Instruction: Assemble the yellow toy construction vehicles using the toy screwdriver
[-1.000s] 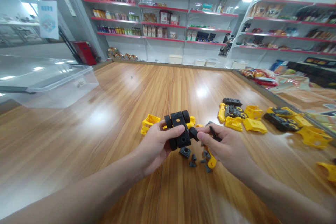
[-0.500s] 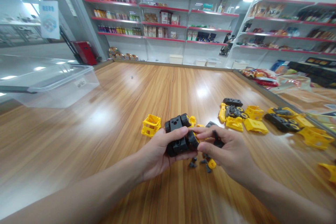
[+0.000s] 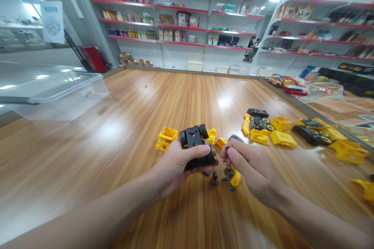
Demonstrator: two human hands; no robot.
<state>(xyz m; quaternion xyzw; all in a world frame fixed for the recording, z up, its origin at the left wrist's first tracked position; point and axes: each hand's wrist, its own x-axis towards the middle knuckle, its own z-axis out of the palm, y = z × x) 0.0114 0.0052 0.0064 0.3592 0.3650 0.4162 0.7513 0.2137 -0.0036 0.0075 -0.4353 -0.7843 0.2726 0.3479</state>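
Observation:
My left hand (image 3: 175,163) grips a black toy vehicle chassis (image 3: 194,136) with black wheels, its thumb lying across the top. To its right, my right hand (image 3: 248,163) is closed in a pinch, thumb against forefinger. A small dark tip shows between those fingers, but most of the piece is hidden. Below the hands lie small dark grey plastic parts (image 3: 214,179) and a curved yellow part (image 3: 235,177). Behind the left hand stands a yellow toy cab frame (image 3: 166,138). Another yellow part (image 3: 211,135) sits just beyond the chassis.
More toy vehicle parts lie to the right, among them a wheeled base (image 3: 260,122), a yellow plate (image 3: 283,139) and a black track (image 3: 311,135). A clear plastic bin (image 3: 70,99) stands at the left. Stocked shelves (image 3: 181,27) rise behind the wooden table (image 3: 140,105).
My right hand has drawn slightly away from the chassis wheel and its fingers have closed into a tighter pinch. The chassis has tilted a little in my left hand.

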